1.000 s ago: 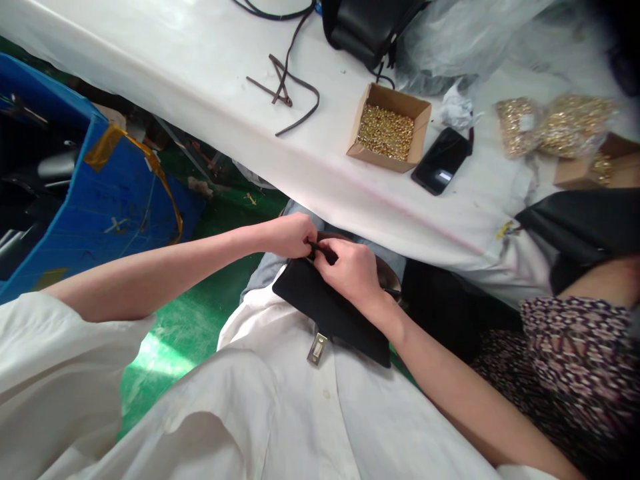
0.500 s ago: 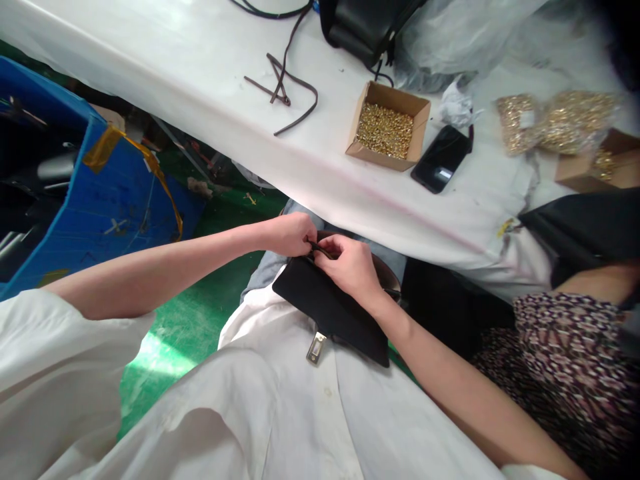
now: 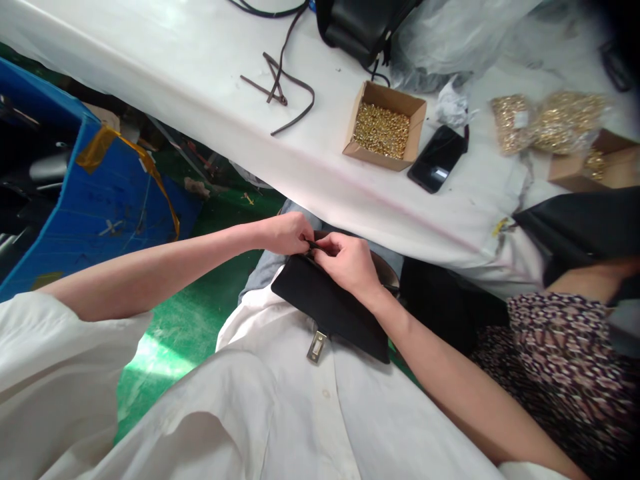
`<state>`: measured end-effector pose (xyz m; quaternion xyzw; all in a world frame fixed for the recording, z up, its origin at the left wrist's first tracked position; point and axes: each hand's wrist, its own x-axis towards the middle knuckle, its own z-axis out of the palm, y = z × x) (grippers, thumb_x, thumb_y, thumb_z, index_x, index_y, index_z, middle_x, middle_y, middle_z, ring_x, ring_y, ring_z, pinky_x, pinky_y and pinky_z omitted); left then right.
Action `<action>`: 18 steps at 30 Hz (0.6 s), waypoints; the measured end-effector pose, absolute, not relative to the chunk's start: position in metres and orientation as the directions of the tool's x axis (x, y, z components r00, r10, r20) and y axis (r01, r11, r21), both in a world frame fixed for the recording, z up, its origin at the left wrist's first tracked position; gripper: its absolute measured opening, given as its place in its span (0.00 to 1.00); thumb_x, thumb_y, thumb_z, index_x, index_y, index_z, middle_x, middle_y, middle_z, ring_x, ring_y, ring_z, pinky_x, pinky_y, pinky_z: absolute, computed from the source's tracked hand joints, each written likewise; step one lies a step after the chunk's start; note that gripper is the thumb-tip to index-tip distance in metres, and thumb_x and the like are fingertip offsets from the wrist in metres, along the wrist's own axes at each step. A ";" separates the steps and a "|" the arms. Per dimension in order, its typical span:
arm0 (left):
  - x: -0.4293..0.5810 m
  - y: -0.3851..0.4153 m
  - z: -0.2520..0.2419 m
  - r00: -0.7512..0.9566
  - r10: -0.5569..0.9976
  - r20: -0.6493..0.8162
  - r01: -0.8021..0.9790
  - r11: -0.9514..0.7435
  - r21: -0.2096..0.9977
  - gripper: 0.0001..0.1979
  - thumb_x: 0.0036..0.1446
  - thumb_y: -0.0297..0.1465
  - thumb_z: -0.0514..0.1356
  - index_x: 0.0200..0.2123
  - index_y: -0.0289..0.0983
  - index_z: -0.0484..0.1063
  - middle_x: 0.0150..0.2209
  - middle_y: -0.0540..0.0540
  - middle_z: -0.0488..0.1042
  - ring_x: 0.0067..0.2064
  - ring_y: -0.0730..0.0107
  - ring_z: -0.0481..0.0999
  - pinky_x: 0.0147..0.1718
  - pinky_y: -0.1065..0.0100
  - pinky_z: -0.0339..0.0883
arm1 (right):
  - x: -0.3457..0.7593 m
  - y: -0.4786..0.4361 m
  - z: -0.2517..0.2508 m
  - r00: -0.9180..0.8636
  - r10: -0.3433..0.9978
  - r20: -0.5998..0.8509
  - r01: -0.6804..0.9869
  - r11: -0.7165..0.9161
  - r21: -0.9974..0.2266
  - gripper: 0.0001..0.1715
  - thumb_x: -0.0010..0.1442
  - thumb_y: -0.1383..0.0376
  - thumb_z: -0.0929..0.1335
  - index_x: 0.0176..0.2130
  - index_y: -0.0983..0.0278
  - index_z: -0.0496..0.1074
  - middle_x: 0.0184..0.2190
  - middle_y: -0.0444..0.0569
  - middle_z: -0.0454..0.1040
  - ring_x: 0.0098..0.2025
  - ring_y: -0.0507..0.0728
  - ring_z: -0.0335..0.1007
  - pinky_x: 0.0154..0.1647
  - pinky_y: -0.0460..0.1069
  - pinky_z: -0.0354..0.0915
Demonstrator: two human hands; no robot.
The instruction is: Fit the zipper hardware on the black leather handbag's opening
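On my lap lies a black handbag (image 3: 330,307) with its flap turned toward me. A metal clasp plate (image 3: 317,347) hangs from the flap's edge against my white shirt. My left hand (image 3: 289,233) is closed, pinching a dark strap (image 3: 313,245) at the bag's far edge. Right beside it, my right hand (image 3: 350,261) is closed too, thumb and fingers pinching the same strap. The fingertips of both hands nearly meet. Part of the bag's brownish body (image 3: 384,270) shows beyond my right hand; the rest is hidden beneath the flap and hands.
A white-covered table (image 3: 200,87) stands ahead, bearing a cardboard box (image 3: 350,148) of gold hardware, a phone (image 3: 437,160), bagged gold pieces (image 3: 567,123) and a loose brown strap (image 3: 313,100). A blue bin (image 3: 125,213) is at left. Another person's patterned sleeve (image 3: 560,333) is close at right.
Both hands stay pinched at the bag's far edge, with only slight finger movement. The whole view has shifted a little, so the table things appear slightly further left.
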<state>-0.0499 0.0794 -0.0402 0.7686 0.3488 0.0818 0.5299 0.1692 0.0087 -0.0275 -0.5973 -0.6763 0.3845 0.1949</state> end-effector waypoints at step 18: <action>-0.041 0.070 -0.023 0.700 0.674 -0.237 0.606 -0.384 0.697 0.08 0.56 0.30 0.65 0.30 0.38 0.86 0.23 0.47 0.75 0.25 0.67 0.66 0.27 0.63 0.53 | 0.176 0.012 -0.022 -0.330 0.924 -0.195 0.725 0.116 -0.679 0.09 0.70 0.63 0.73 0.47 0.57 0.87 0.46 0.49 0.89 0.47 0.64 0.86 0.49 0.53 0.74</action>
